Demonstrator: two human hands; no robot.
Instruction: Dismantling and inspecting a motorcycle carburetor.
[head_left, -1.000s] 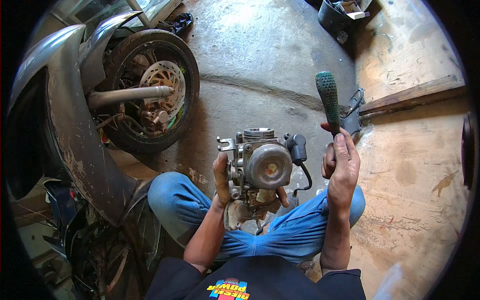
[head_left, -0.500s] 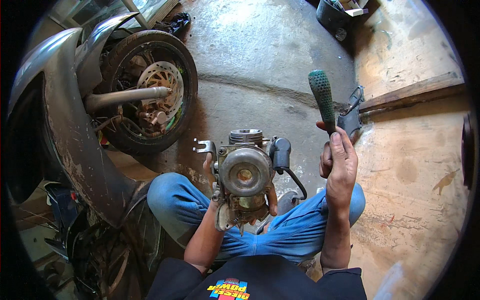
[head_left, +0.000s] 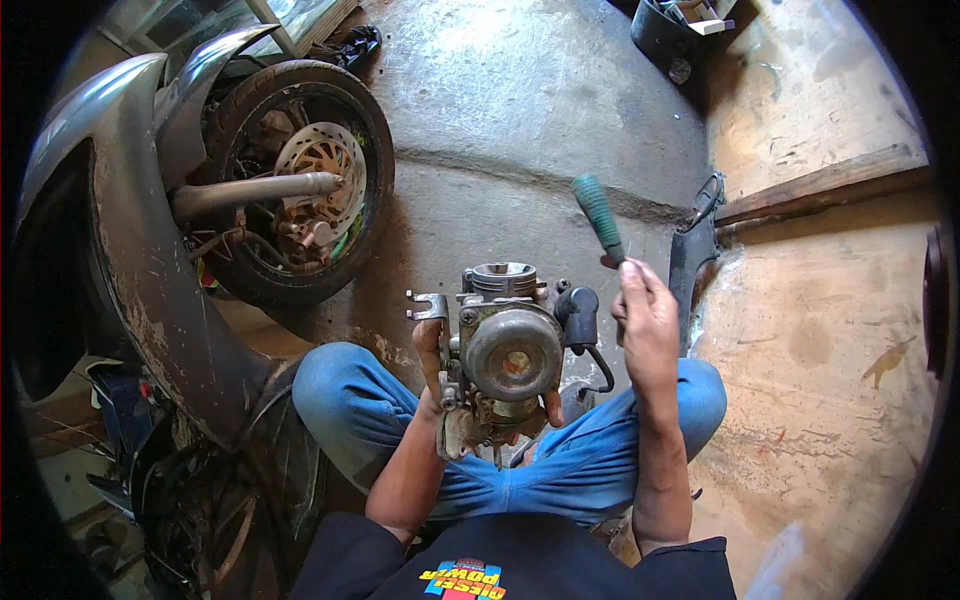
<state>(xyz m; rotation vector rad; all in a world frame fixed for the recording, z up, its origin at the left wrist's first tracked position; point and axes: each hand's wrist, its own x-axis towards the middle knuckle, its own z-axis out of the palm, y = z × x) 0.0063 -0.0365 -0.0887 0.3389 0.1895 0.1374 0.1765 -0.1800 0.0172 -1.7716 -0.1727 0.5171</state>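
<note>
In the head view, the left hand (head_left: 428,360) curls around a carburetor (head_left: 513,358), held up before the jeans (head_left: 345,400). The right hand (head_left: 650,325) is closed upon a green-handled tool (head_left: 598,216). The step seems to be holding both; any next move calls for steady left support. The shirt (head_left: 385,550) carries colourful lettering (head_left: 464,580).

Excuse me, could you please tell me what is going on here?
A seated person holds a carburetor in front of the body with the left grip. The right grip, off to its right, holds a green-handled tool, whose working end cannot be made out. A motorcycle wheel stands ahead on the left, touched by neither.
</note>
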